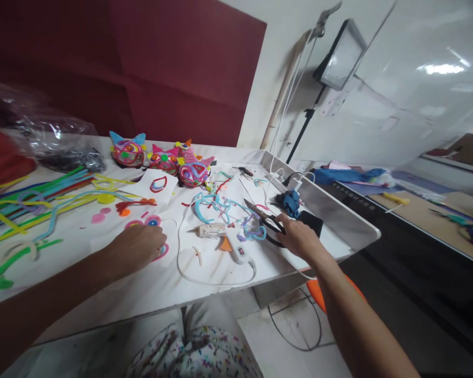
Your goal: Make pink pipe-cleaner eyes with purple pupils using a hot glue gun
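My left hand [140, 248] is closed over the white table, next to a pink ring piece and a round pink piece with a blue centre [153, 222]; what its fingers hold, if anything, is too small to make out. My right hand [297, 236] has its fingers on the handles of black scissors [274, 223], whose blades point up and left over the table. Between the hands lies a white hot glue gun [236, 247] with an orange trigger, its nozzle toward the left. Blue and purple fuzzy stems [216, 206] are tangled behind it.
Several colourful decorated animal heads [128, 151] stand at the back of the table. Long fuzzy stems [35, 205] cover the left side, near a clear plastic bag [55, 136]. A raised white board [331, 210] edges the right side. The glue gun's cable loops near the front edge.
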`<state>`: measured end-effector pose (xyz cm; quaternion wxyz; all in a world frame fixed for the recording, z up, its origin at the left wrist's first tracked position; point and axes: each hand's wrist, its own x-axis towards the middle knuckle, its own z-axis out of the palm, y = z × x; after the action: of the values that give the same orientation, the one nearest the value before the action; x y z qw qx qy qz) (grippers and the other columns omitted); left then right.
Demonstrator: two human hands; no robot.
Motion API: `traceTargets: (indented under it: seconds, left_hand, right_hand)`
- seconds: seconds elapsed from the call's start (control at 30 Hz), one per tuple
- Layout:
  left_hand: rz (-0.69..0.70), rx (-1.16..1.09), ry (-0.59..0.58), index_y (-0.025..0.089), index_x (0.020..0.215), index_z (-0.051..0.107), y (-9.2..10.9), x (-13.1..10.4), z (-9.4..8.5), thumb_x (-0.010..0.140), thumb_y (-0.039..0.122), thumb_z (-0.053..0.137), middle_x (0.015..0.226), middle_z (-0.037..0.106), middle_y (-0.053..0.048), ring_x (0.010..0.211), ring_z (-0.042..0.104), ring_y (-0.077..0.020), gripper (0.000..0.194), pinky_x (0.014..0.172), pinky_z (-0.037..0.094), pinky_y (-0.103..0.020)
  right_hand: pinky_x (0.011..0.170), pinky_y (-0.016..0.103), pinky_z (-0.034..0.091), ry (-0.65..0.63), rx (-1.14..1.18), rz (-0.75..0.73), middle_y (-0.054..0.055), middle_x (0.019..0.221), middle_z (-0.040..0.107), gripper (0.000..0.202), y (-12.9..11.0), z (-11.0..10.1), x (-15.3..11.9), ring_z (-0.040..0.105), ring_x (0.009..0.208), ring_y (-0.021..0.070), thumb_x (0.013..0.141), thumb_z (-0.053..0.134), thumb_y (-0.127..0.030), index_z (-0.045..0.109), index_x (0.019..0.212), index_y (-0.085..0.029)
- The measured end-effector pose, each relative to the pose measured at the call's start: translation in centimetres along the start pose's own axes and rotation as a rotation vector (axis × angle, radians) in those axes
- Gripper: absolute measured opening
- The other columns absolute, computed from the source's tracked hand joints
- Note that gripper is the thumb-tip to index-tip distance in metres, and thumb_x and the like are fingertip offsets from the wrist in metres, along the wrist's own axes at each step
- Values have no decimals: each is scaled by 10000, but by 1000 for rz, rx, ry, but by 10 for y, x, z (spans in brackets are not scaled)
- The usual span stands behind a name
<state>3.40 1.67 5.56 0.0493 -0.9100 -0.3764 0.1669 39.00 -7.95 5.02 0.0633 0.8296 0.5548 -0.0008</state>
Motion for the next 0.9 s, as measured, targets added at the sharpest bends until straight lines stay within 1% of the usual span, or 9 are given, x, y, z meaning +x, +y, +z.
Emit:
traceTargets:
  seconds: [0.1, 0.23, 0.4, 0.5, 0.57, 0.67, 0.7, 0.77, 0.9]
  left_hand:
    - [-14, -10, -18, 129, 932, 732, 1, 0, -3, 943, 125, 452, 1068, 729, -158, 978, 696, -305, 280, 811, 526, -415]
    - [-14, -37, 21, 137, 866, 730, 1, 0, -2, 919, 130, 476, 996, 733, -149, 931, 703, -304, 260, 771, 525, -408]
    - [2, -8, 46, 145, 873, 725, 0, 0, 4, 910, 114, 475, 1003, 735, -146, 947, 696, -289, 254, 772, 521, -392]
    - [7, -3, 55, 136, 868, 720, -1, 2, 8, 920, 128, 467, 983, 728, -151, 917, 691, -295, 258, 752, 518, -403]
    - [22, -4, 68, 139, 853, 716, -3, 3, 11, 929, 136, 465, 955, 723, -143, 894, 690, -287, 262, 748, 514, -397]
    - [55, -5, 116, 148, 824, 709, -6, 5, 18, 932, 144, 474, 921, 718, -134, 863, 682, -275, 259, 737, 503, -385]
    - [62, -7, 129, 149, 814, 706, -8, 5, 20, 929, 144, 481, 917, 718, -136, 852, 679, -274, 254, 728, 497, -383]
    - [67, -18, 150, 150, 804, 704, -9, 5, 23, 919, 142, 498, 920, 718, -139, 840, 676, -274, 236, 709, 486, -379]
    - [61, -38, 155, 155, 803, 702, -8, 4, 19, 914, 143, 519, 914, 720, -120, 857, 677, -254, 215, 714, 488, -348]
  right_hand:
    - [768, 349, 451, 26, 12, -22, 191, 1177, 717, 414, 2, -12, 17, 686, 1085, 333, 934, 531, -196, 530, 1347, -159]
    - [832, 350, 487, 46, 34, -67, 183, 1183, 707, 405, -7, -24, 54, 667, 1121, 304, 924, 592, -176, 565, 1327, -138]
    - [905, 454, 566, 53, 65, -110, 99, 1285, 636, 383, -31, -23, 102, 655, 1083, 241, 971, 638, -367, 597, 1302, -179]
    - [909, 460, 569, 62, 96, -151, 96, 1303, 625, 373, -39, -20, 118, 652, 1091, 241, 979, 628, -373, 602, 1298, -182]
    - [908, 463, 571, 80, 117, -172, 96, 1310, 620, 386, -38, -20, 120, 652, 1090, 240, 973, 636, -380, 596, 1305, -186]
    - [912, 447, 562, 132, 146, -181, 97, 1258, 655, 321, -29, -24, 102, 658, 1076, 236, 984, 618, -350, 630, 1254, -175]
    - [913, 413, 542, 149, 157, -186, 108, 1175, 699, 244, -25, -25, 90, 667, 1067, 242, 1002, 571, -283, 675, 1180, -153]
    - [863, 328, 505, 165, 184, -208, 101, 1008, 756, 223, -21, -22, 60, 696, 1007, 235, 989, 520, -182, 733, 1047, -146]
    - [639, 258, 445, 117, 244, -268, 35, 772, 760, 204, -31, 1, -10, 706, 729, 188, 945, 584, -292, 739, 855, -194]
